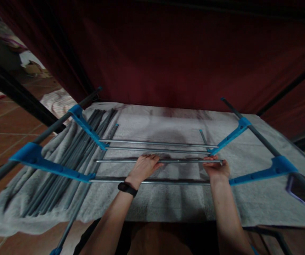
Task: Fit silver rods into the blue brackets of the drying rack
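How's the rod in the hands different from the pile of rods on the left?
The held rod has the left hand and right hand on it, while the pile of rods lies on the gray cloth. The held rod runs side to side; the pile of rods slants. The held rod looks shinier; the pile of rods looks duller. All are thin and straight.

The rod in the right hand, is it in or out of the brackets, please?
Out: the rod shows its left end apart from both left blue brackets.
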